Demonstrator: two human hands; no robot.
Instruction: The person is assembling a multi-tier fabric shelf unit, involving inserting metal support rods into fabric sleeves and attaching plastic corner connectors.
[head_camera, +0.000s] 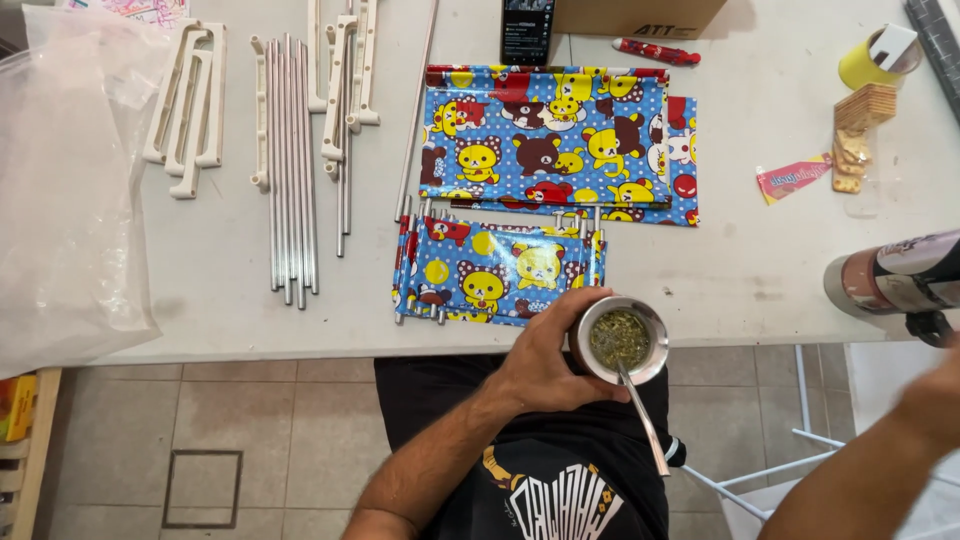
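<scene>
My left hand (545, 360) is wrapped around a round metal cup (622, 340) filled with green chopped herb, held just below the table's front edge. A metal straw (645, 425) sticks out of the cup toward me. My right hand (930, 395), blurred at the right edge, grips a cylindrical flask (890, 275) with a pale pink and silver body, lying nearly level over the table's right end. Folded blue cartoon-bear fabric shelves (495, 272) with metal rods lie on the white table (740, 270) just beyond the cup.
A larger bear-print fabric piece (550, 140) lies behind. Metal tubes (288, 170) and cream plastic frame parts (185, 105) sit at left, a clear plastic bag (65, 190) far left. A phone (527, 30), cardboard box (640, 15), yellow cup (868, 62) and crackers (855, 135) are at the back.
</scene>
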